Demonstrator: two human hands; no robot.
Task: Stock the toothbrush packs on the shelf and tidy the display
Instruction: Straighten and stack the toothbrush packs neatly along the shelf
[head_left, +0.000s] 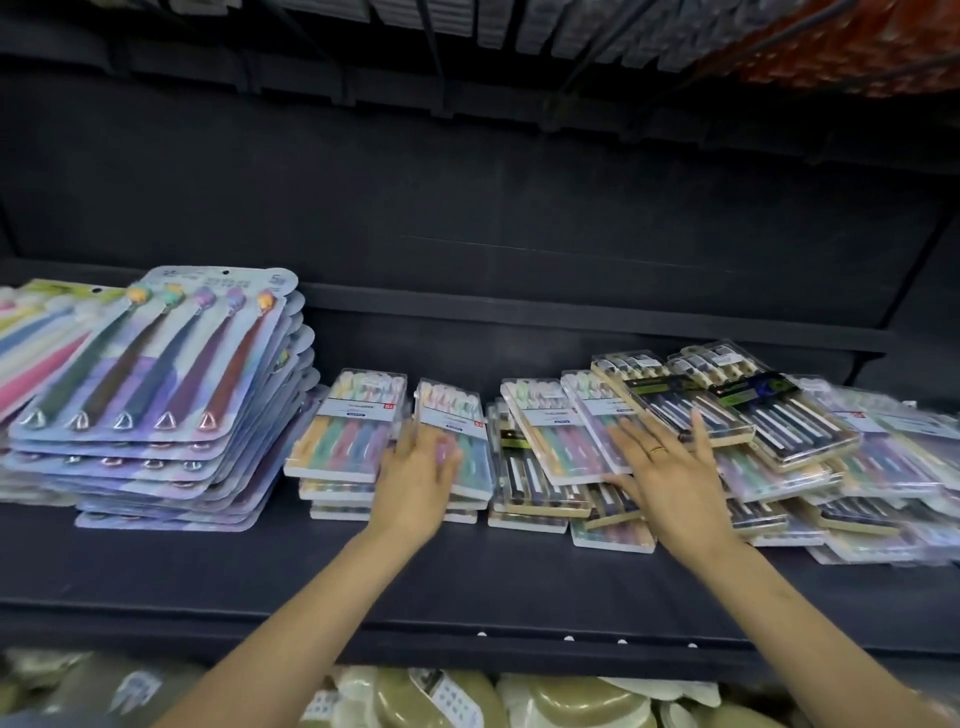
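Observation:
On the dark shelf (260, 571) lie clear cases of pastel toothbrushes in low stacks. My left hand (415, 483) grips the top pastel pack (460, 415) of the second stack by its left edge, thumb across its front. Just to its left sits another neat pastel stack (343, 431). My right hand (670, 467) lies flat with spread fingers on a tilted pastel pack (550, 431), its fingertips touching a black-labelled dark toothbrush pack (670, 400). A ring shows on one finger.
A tall stack of large five-brush blister cards (156, 364) fills the left. A loose jumble of pastel and dark packs (883, 467) spreads to the right edge. Bagged goods (571, 701) sit on the shelf below; the shelf's back wall (519, 208) is dark.

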